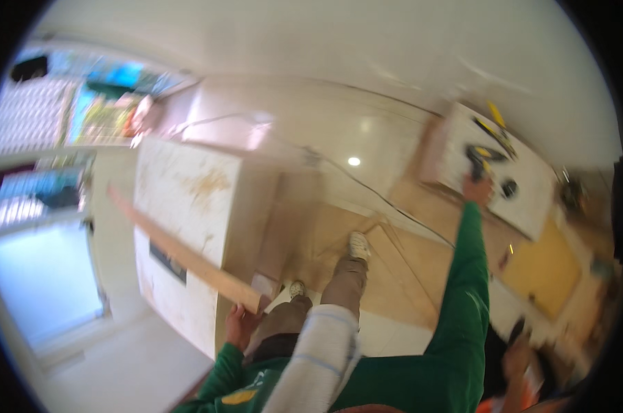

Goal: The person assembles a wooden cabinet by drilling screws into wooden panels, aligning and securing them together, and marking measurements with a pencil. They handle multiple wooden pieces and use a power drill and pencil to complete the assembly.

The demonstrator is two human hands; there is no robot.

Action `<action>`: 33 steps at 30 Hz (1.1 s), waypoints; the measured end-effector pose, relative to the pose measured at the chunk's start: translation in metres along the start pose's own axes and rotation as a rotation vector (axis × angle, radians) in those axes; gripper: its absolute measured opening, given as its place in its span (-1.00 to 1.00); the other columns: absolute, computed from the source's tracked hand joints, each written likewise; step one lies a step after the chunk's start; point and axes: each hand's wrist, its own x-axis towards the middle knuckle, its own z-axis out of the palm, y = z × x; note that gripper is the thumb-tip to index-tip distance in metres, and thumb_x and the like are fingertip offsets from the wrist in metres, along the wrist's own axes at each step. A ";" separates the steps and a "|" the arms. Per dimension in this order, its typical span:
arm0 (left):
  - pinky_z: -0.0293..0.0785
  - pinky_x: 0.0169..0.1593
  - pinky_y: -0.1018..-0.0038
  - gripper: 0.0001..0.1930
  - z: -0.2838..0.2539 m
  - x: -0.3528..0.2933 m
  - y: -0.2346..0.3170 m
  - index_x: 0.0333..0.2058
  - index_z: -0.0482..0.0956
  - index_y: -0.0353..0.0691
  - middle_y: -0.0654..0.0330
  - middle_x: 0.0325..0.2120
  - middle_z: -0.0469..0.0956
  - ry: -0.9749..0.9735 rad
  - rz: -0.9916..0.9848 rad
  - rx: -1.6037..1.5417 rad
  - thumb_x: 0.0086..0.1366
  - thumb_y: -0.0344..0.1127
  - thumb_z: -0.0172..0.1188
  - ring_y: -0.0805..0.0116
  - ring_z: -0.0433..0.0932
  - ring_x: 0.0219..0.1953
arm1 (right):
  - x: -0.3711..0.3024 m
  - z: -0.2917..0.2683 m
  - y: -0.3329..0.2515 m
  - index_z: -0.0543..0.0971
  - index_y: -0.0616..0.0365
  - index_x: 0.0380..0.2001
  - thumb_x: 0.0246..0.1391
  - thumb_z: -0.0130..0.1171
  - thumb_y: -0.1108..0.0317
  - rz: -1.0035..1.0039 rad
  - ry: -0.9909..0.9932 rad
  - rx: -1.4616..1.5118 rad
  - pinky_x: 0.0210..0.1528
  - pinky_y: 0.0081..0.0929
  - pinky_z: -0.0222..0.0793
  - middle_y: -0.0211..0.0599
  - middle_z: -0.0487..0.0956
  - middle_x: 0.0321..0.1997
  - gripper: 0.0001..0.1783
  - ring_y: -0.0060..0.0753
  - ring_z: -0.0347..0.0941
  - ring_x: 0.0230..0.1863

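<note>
My left hand is closed on the near end of a long wooden board. The board slants up and away to the left, across a white-topped box-like table. On the right, my right arm stretches out to a second white tabletop. There my right hand grips the handle of a black and yellow cordless drill; motion blur softens the fingers. Close by lie a black and yellow hand tool and a small round black object.
A dark cable runs across the floor between the tables. Brown sheets and thin wood strips lie near my feet. A yellowish panel is on the right. Another person's hand holds something dark at the lower right.
</note>
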 end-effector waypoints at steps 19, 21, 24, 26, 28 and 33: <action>0.78 -0.02 0.24 -0.70 0.003 0.018 -0.024 0.16 0.60 -0.20 0.20 -0.06 0.67 0.090 0.046 0.014 0.75 -0.13 0.06 0.27 0.72 -0.08 | -0.233 -0.153 -0.014 0.59 0.39 0.21 0.37 0.43 0.34 0.053 -0.162 0.958 0.00 -0.24 0.62 -0.14 0.71 -0.04 -0.53 -0.23 0.65 -0.12; 0.77 -0.04 0.26 -0.69 0.001 0.025 -0.031 0.18 0.61 -0.20 0.22 -0.06 0.68 0.065 0.071 -0.022 0.74 -0.13 0.07 0.27 0.71 -0.08 | -0.295 -0.194 -0.035 0.61 0.26 0.01 0.37 0.42 0.34 0.103 -0.356 1.132 -0.23 -0.34 0.58 -0.27 0.66 -0.27 -0.71 -0.36 0.58 -0.36; 0.74 -0.05 0.27 -0.68 -0.005 0.036 -0.041 0.19 0.62 -0.21 0.22 -0.06 0.70 0.033 0.147 -0.006 0.73 -0.13 0.11 0.28 0.72 -0.06 | -0.369 -0.230 -0.073 0.57 0.15 -0.11 0.37 0.46 0.27 0.180 -0.567 1.127 -0.40 -0.36 0.52 -0.33 0.59 -0.42 -0.73 -0.41 0.53 -0.50; 0.73 -0.07 0.27 -0.67 -0.009 0.040 -0.046 0.20 0.64 -0.23 0.20 -0.06 0.72 0.028 0.202 0.062 0.72 -0.13 0.13 0.28 0.73 -0.06 | -0.404 -0.249 -0.090 0.58 0.16 -0.09 0.38 0.49 0.20 0.230 -0.734 1.049 -0.44 -0.34 0.52 -0.32 0.59 -0.42 -0.68 -0.40 0.55 -0.51; 0.77 -0.06 0.18 -0.64 -0.014 0.045 -0.045 0.27 0.60 -0.27 0.08 0.00 0.73 -0.049 0.120 -0.004 0.70 -0.19 0.15 0.18 0.77 -0.06 | -0.424 -0.267 -0.110 0.59 0.15 -0.09 0.40 0.49 0.15 0.084 -0.900 1.039 -0.46 -0.35 0.52 -0.34 0.58 -0.46 -0.66 -0.42 0.56 -0.53; 0.78 -0.03 0.19 -0.58 -0.025 0.058 -0.034 0.39 0.54 -0.24 0.00 0.04 0.75 -0.191 0.162 -0.004 0.66 -0.26 0.20 0.11 0.80 -0.07 | -0.464 -0.307 -0.186 0.62 0.16 -0.14 0.42 0.47 0.09 -0.253 -1.094 1.100 -0.42 -0.42 0.52 -0.38 0.58 -0.53 -0.64 -0.46 0.56 -0.53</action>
